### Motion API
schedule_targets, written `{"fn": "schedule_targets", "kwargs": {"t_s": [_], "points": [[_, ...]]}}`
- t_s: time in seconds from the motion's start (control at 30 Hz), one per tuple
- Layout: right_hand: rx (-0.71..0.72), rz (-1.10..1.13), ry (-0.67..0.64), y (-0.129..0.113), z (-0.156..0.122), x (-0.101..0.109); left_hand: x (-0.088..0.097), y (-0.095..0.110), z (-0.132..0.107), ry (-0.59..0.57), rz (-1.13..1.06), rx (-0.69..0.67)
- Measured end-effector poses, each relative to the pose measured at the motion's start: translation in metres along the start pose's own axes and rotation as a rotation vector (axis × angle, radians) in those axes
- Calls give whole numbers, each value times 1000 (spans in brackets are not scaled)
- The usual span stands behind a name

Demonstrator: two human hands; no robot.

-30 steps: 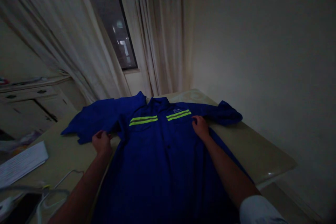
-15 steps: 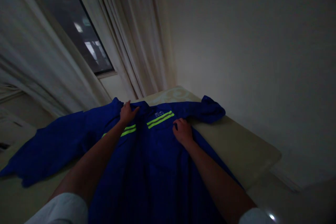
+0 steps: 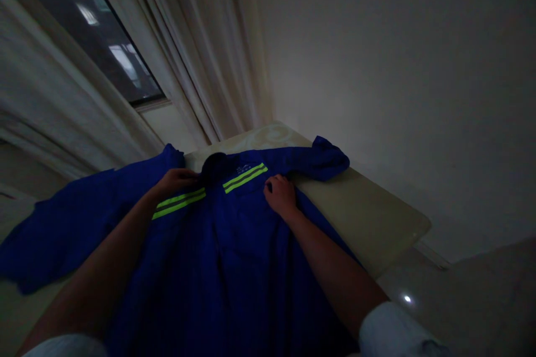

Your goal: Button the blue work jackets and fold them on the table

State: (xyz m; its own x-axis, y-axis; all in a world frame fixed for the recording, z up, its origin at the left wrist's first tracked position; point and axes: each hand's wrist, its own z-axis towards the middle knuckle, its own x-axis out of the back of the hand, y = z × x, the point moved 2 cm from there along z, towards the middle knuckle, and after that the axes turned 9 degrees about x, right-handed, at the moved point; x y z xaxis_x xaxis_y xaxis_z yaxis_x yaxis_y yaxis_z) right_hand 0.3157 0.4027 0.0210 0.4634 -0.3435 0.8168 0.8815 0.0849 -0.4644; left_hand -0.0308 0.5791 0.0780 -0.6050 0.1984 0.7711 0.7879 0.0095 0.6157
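The shirt (image 3: 243, 251) looks soft, limp, best held at the collar (image 3: 215, 162); whether left hand (image 3: 173, 181) or right hand (image 3: 282, 196) pinches cloth is unclear.

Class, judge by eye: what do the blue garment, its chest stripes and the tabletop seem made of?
Blue garment: matte cloth, probably woven, from its soft creases.
Chest stripes: flat tape, possibly reflective, yellow-green edging grey.
Tabletop: smooth, perhaps plastic or stone; corner glint suggests gloss.
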Motion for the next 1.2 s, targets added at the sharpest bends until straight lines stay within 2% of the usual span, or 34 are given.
{"fn": "schedule_targets", "kwargs": {"t_s": [0.07,0.1,0.13,0.17,0.23,0.3,0.33,0.37,0.4,0.47,0.53,0.6,0.67,0.73,0.83,0.9,0.97,1.1,1.2], "points": [[-2,-3,0,0,0,0,6,-6,-13,-290,151,-13],[-2,-4,-1,0,1,0,7,-6,-17,-381,255,-13],[-2,-4,-3,0,1,0,9,-3,-20,-392,355,-18],[-3,-2,-6,0,1,0,8,2,-21,-335,437,-32],[-3,6,-15,0,1,0,1,18,-21,-71,519,-95],[1,21,-13,1,2,0,-19,34,-21,235,505,-183],[5,31,-7,2,2,0,-34,40,-23,327,492,-221],[9,41,1,3,2,0,-50,43,-24,356,485,-249],[12,51,9,4,2,0,-67,45,-25,329,488,-261],[14,69,21,5,2,1,-97,43,-29,199,508,-234],[13,83,31,6,2,2,-112,42,-36,119,509,-186],[14,94,36,6,3,4,-112,45,-51,161,481,-194],[13,101,38,6,3,4,-105,50,-79,237,457,-261],[8,103,38,7,4,3,-99,54,-120,238,478,-288],[22,105,49,10,6,-1,-102,52,-192,92,531,-111],[37,106,54,12,7,-4,-112,49,-239,-29,476,-39],[46,104,53,14,7,-4,-125,50,-278,-89,375,-81],[111,68,73,6,3,9,-147,54,-333,-85,120,-169],[225,8,112,-20,-4,25,-162,50,-362,-7,-21,-150]]}}
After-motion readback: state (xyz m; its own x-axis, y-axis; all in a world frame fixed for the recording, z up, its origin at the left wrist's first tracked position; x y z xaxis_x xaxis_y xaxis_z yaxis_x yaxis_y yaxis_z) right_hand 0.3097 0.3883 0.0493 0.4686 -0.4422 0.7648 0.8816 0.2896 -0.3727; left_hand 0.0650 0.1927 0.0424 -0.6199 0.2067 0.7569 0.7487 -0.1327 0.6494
